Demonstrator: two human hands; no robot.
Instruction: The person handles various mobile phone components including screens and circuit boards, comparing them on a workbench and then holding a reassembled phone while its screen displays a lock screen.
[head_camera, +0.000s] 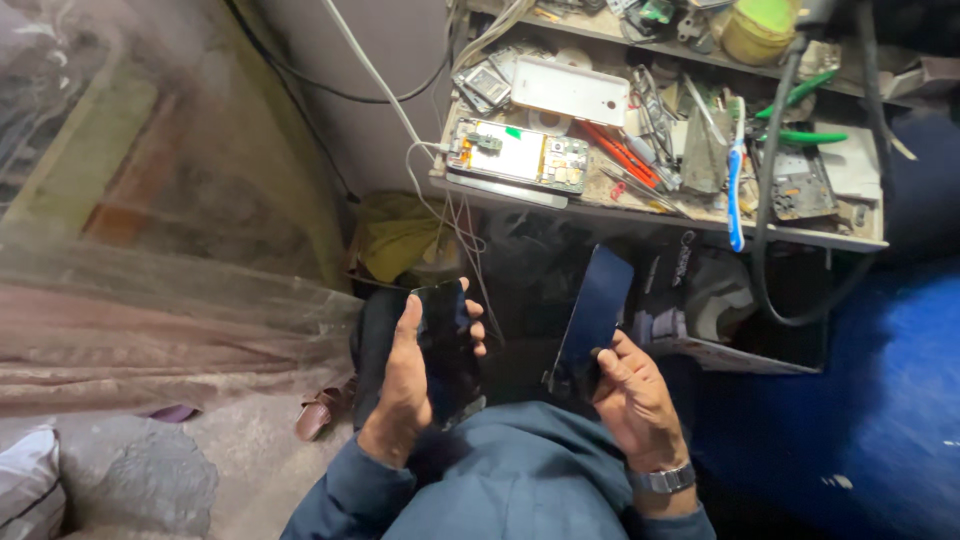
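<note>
low in the frame's centre: left hand (408, 385) wrapped round a black phone (445, 345), right hand (632, 395) pinching a dark blue panel (593, 312); opened phone (518, 155) on cluttered workbench (800, 238) above.

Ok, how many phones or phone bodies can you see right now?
3: a black smartphone in the left hand, an opened phone with bare circuit boards and a white phone shell on the cluttered bench. More may hide in clutter.
</note>
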